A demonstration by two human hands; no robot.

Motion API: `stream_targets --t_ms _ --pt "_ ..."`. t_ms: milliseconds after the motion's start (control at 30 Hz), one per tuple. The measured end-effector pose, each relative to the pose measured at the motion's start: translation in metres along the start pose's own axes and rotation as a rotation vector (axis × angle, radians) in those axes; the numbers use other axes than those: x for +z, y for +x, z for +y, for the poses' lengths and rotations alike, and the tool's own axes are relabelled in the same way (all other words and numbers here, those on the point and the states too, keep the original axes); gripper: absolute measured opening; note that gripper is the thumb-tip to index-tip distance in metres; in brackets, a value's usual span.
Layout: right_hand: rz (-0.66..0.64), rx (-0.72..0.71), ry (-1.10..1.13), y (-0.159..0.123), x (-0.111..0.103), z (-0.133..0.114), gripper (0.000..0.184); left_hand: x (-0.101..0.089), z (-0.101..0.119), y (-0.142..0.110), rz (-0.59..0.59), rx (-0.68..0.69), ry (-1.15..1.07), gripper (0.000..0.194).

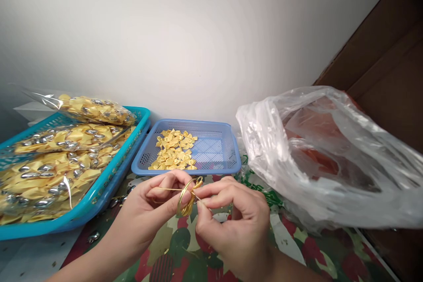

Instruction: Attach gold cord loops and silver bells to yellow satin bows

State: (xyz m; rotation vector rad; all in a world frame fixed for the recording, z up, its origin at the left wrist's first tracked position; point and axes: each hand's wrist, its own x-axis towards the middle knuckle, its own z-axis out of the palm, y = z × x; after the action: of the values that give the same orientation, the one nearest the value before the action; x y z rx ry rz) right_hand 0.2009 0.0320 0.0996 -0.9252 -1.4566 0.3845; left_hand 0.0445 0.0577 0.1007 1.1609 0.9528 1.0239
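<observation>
My left hand (155, 202) is closed, thumb and fingers pinching a looped gold cord (183, 205). A thin strand of it runs back across the left fingers. Close against it, my right hand (234, 216) is closed too, with thumb and index finger pinching the cord near a small gold ribbon piece (198, 183). The fingertips partly hide where cord and ribbon meet. Just beyond the hands stands a blue plastic basket (220, 168), with many small yellow ribbon bows (175, 150) heaped in its left half.
At left, a turquoise basket (99, 194) holds clear bags (59, 167) of yellow ribbon pieces with silver parts. A large open plastic bag (264, 141) stands at right by a brown panel (390, 66). Loose silver pieces (93, 237) lie on the patterned tablecloth (180, 240).
</observation>
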Motion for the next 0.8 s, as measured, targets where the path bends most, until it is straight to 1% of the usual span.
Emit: stream_targets --t_ms 100,233,367,433,567,700,733,800 --pt "-0.002 -0.025 -0.020 0.001 0.000 -0.002 0.025 0.000 -0.001 0.000 0.014 -0.017 0.025 0.035" --pt "0.011 -0.083 -0.035 0.003 0.001 -0.004 0.023 -0.002 -0.003 0.000 -0.006 -0.034 0.024 0.032" --pt "-0.003 -0.074 -0.020 0.005 0.001 -0.004 0.022 0.000 -0.001 0.001 -0.008 -0.042 -0.047 0.047" --pt "-0.011 -0.055 0.001 0.006 0.000 -0.003 0.020 0.002 0.000 0.001 -0.016 -0.054 -0.079 0.050" --pt "0.000 0.002 -0.039 0.006 -0.003 0.001 0.013 0.001 0.001 0.000 -0.012 -0.049 -0.070 0.046" --pt "-0.065 0.055 -0.016 0.005 -0.008 0.007 0.008 -0.003 -0.001 -0.002 -0.004 -0.020 -0.022 0.047" --pt "-0.088 0.080 0.004 0.005 -0.010 0.008 0.010 -0.004 -0.001 -0.002 -0.001 -0.018 0.004 0.044" --pt "-0.168 0.135 0.042 0.006 -0.014 0.011 0.022 -0.005 0.000 -0.002 0.011 -0.004 0.066 0.035"
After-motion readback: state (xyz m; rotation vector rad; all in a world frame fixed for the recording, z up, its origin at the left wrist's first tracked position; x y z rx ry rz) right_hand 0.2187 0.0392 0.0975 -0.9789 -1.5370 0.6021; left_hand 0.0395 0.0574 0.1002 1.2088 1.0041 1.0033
